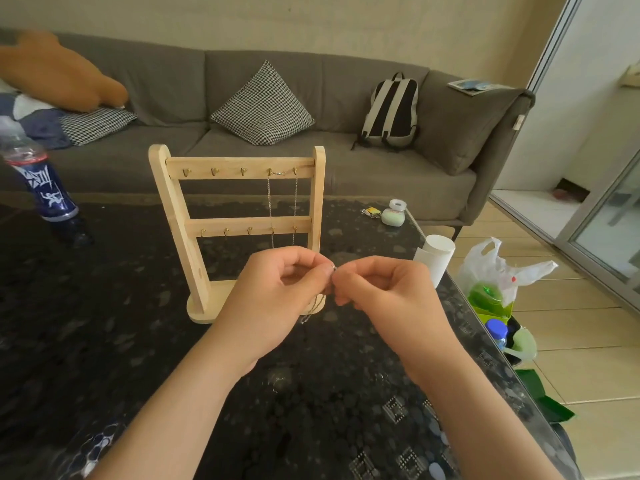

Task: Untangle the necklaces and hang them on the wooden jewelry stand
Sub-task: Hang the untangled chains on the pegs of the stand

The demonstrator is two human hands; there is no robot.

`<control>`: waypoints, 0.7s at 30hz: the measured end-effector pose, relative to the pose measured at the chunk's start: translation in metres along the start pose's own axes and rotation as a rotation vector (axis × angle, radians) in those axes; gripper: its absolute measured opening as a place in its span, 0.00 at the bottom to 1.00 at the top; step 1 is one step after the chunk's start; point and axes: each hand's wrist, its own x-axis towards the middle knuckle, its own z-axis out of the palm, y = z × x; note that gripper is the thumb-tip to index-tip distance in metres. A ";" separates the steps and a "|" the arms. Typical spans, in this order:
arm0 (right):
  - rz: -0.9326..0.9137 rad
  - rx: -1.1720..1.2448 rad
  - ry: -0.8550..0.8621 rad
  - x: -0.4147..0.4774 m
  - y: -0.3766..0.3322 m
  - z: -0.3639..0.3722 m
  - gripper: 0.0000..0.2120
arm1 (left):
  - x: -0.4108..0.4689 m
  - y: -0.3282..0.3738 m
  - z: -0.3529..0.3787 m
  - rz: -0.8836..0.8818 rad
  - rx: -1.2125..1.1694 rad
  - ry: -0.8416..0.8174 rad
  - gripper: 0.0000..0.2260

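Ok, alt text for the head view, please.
The left hand and right hand pinch a thin silver necklace chain in front of a pale wooden jewelry stand on a dark patterned table. Another silver chain hangs from its top-right hooks; a grey sofa sits behind.

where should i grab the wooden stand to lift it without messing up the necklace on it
Grip the left post of the stand, coming from its left. It's a bare bar, while the hung necklace drapes down by the right post.
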 end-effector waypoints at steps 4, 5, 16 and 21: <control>-0.073 -0.075 0.074 0.001 0.002 0.000 0.06 | 0.000 0.000 0.002 0.045 0.073 0.067 0.03; -0.085 -0.091 0.078 0.001 0.003 0.000 0.06 | 0.000 0.000 0.002 0.050 0.085 0.080 0.03; -0.139 -0.277 0.018 0.008 0.015 0.005 0.09 | 0.000 -0.003 0.002 0.104 0.101 0.056 0.03; -0.067 -0.220 0.009 0.009 0.014 0.002 0.10 | 0.001 -0.006 0.000 0.363 0.362 0.113 0.06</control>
